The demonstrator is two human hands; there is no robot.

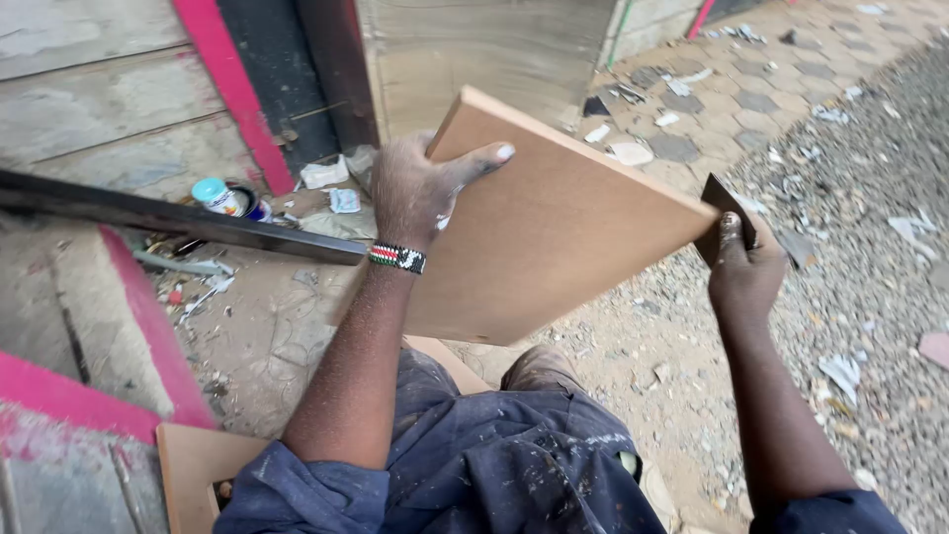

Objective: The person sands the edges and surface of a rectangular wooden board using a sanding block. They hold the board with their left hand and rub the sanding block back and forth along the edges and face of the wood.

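A flat light-brown fibreboard panel is tilted up in front of me. My left hand, with a beaded wristband, grips the panel's left edge, thumb across its face. At the panel's right edge, my right hand presses a dark brown piece of sandpaper against the board. Both forearms are dusty. Below them are my blue paint-spotted overalls.
A long dark metal bar crosses the ground at left. A small can with a teal lid sits by a pink-edged wall. Another brown board lies at lower left. Sandy ground and littered paving stones spread to the right.
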